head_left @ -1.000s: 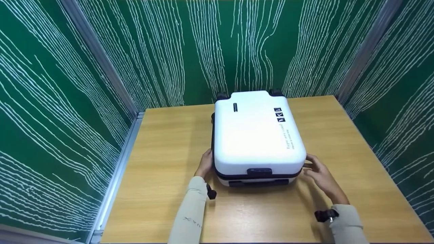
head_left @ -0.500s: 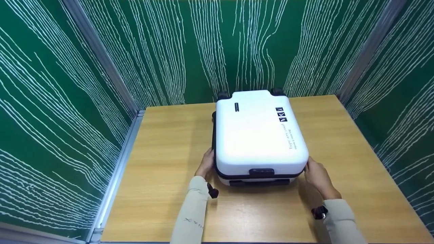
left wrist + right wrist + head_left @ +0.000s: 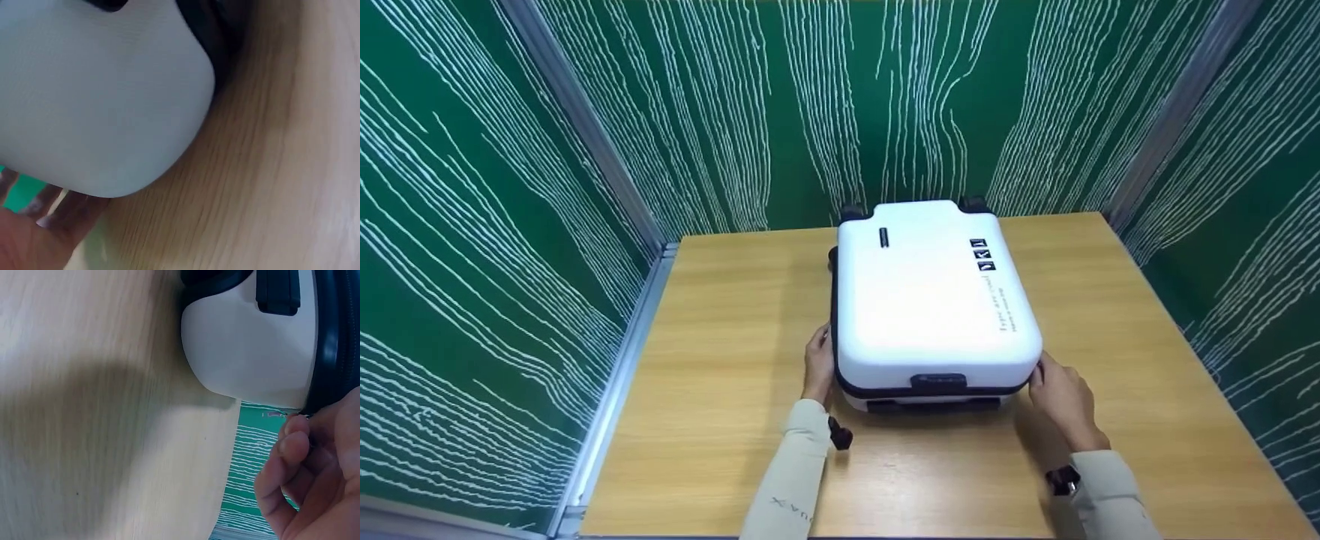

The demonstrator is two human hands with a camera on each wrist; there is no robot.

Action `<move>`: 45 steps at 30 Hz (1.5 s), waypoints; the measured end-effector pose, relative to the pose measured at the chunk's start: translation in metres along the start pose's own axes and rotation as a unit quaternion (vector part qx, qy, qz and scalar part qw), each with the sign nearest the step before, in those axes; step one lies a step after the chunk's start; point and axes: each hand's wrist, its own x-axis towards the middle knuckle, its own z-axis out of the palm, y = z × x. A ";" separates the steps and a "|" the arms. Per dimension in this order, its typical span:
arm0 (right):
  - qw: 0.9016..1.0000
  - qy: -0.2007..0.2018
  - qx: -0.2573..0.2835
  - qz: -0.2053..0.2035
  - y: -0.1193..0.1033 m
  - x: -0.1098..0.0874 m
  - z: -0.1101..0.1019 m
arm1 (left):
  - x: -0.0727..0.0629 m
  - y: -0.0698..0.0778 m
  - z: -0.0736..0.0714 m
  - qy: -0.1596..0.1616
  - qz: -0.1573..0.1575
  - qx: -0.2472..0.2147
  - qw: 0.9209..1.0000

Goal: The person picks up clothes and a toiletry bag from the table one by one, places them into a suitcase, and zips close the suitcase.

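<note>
A white hard-shell suitcase (image 3: 930,300) lies flat on the wooden table, its wheels at the far end. My left hand (image 3: 819,367) rests against its left side near the front corner. In the left wrist view, that hand's fingers (image 3: 39,202) reach fairly straight along the shell. At the front right corner is my right hand (image 3: 1065,394). The right wrist view shows its fingers (image 3: 281,478) curled, thumb and fingertips pinching at the black zip band (image 3: 332,343). A small dark piece there, apparently a zipper pull, is mostly hidden by the fingers.
A black latch (image 3: 937,380) and a dark carry handle (image 3: 934,406) face me on the suitcase's front end. The wooden table (image 3: 720,337) extends to both sides. Green panels with white lines (image 3: 720,112) and metal posts (image 3: 577,120) enclose it.
My right hand has moved in from beside the corner, its fingers curling at the suitcase's edge. The left hand has turned slightly, its wrist shifting right. The suitcase has shifted very slightly right.
</note>
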 end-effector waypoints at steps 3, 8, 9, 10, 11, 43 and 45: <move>1.000 -0.016 -0.003 0.016 0.000 0.000 0.002 | -0.004 0.003 -0.004 0.008 0.004 0.016 1.000; 0.999 -0.037 -0.007 0.037 -0.001 -0.002 0.001 | -0.013 0.032 -0.007 0.009 -0.044 0.087 0.995; 0.999 -0.035 -0.009 0.037 -0.002 -0.002 0.000 | -0.014 0.042 -0.006 -0.002 -0.057 0.107 0.993; 0.999 -0.032 -0.009 0.037 -0.002 -0.002 0.000 | -0.015 0.051 -0.005 -0.016 -0.069 0.123 0.990; 0.999 -0.029 -0.011 0.037 -0.003 -0.002 -0.001 | -0.016 0.059 -0.004 -0.031 -0.077 0.136 0.987; 0.997 -0.038 -0.033 -0.052 0.017 0.000 -0.020 | -0.076 0.119 0.096 -0.125 0.260 0.714 0.638; 0.996 -0.044 -0.038 -0.068 0.020 0.000 -0.023 | -0.076 0.120 0.097 -0.127 0.259 0.715 0.637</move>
